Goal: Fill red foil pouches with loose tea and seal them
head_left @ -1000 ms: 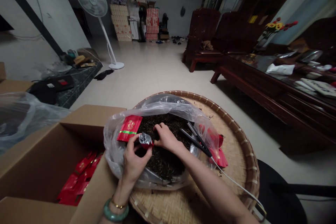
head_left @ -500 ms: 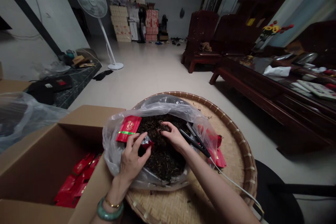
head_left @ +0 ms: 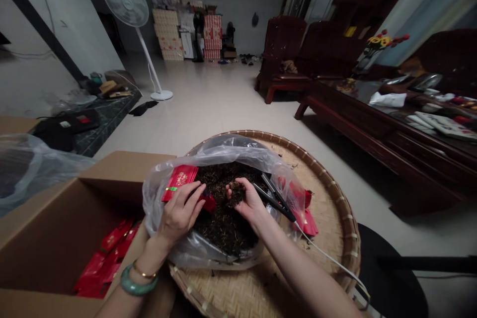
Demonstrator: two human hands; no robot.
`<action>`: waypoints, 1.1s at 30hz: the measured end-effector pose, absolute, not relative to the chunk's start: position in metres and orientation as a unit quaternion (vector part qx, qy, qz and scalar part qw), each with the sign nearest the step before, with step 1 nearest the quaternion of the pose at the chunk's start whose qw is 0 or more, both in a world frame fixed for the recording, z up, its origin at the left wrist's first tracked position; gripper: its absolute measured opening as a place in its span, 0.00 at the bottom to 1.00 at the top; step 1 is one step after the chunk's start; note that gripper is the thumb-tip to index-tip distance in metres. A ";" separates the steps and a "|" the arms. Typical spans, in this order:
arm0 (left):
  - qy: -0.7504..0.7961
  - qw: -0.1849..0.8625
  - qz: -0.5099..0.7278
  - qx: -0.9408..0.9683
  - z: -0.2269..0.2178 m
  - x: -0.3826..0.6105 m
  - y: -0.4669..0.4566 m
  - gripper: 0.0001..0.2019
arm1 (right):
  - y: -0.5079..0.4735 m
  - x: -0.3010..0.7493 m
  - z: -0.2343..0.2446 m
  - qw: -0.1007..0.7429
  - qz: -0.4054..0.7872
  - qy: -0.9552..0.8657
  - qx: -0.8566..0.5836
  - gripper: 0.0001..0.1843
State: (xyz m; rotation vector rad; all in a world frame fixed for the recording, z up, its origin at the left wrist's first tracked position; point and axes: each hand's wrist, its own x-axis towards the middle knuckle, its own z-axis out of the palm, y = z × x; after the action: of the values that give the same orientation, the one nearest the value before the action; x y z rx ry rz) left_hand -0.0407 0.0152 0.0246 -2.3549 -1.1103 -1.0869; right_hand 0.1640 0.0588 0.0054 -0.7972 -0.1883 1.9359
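Over an open plastic bag (head_left: 153, 207), a red pouch (head_left: 208, 203) and a clump of dark leaves (head_left: 235, 195)

Above the mouth of the bag, a person's left hand (head_left: 181, 212), with a green bangle (head_left: 138, 288) and a gold bracelet (head_left: 145, 275) at the wrist, grasps the red pouch between thumb and fingers, its back hiding part of it. Just beside it but apart, the right hand (head_left: 248, 199) curls around the clump, which shows between thumb and fingertips. Loose leaves (head_left: 227, 243) fill the bag, set on a round woven tray (head_left: 326, 201). A stack of flat red packets (head_left: 183, 175) lies at the bag's left edge, partly covered by the left hand. Near the right hand rests a black two-armed tool (head_left: 286, 213), its arms spread in a narrow V, a white cord (head_left: 337, 262) trailing across the tray. More red packets (head_left: 310, 223) lie beyond it. At left, an open cardboard box (head_left: 128, 169) holds a heap of packets (head_left: 101, 264). Across the pale floor stand a white fan (head_left: 126, 2), stacked cartons (head_left: 167, 32) and dark wooden chairs (head_left: 285, 47).
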 end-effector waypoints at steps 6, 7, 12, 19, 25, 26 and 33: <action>-0.329 0.158 -0.407 -0.837 0.029 -0.045 0.018 0.20 | 0.055 0.164 0.017 0.503 0.810 -0.004 -0.302 0.06; -0.324 0.156 -0.407 -0.839 0.030 -0.046 0.019 0.20 | 0.055 0.164 0.019 0.506 0.810 0.011 -0.294 0.07; -0.328 0.156 -0.375 -0.853 0.038 -0.050 0.023 0.14 | 0.055 0.165 0.021 0.519 0.803 0.049 -0.290 0.12; -0.346 0.060 -0.293 -0.889 0.059 -0.055 0.031 0.06 | 0.054 0.168 0.033 0.513 0.806 0.063 -0.290 0.10; -0.339 -0.003 -0.257 -0.905 0.063 -0.044 0.034 0.06 | 0.049 0.174 0.057 0.528 0.793 0.054 -0.299 0.12; -0.337 0.003 -0.254 -0.907 0.063 -0.038 0.034 0.07 | 0.049 0.175 0.063 0.533 0.791 0.044 -0.296 0.11; -0.331 0.051 -0.199 -0.921 0.065 0.012 0.032 0.07 | 0.050 0.168 0.092 0.563 0.780 -0.057 -0.266 0.09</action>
State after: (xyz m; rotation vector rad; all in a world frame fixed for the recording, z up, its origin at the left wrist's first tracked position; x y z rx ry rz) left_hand 0.0116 0.0320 0.0651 -2.8038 -1.0076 -0.6071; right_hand 0.1678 0.0495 0.0921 -0.6263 -0.1344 1.8373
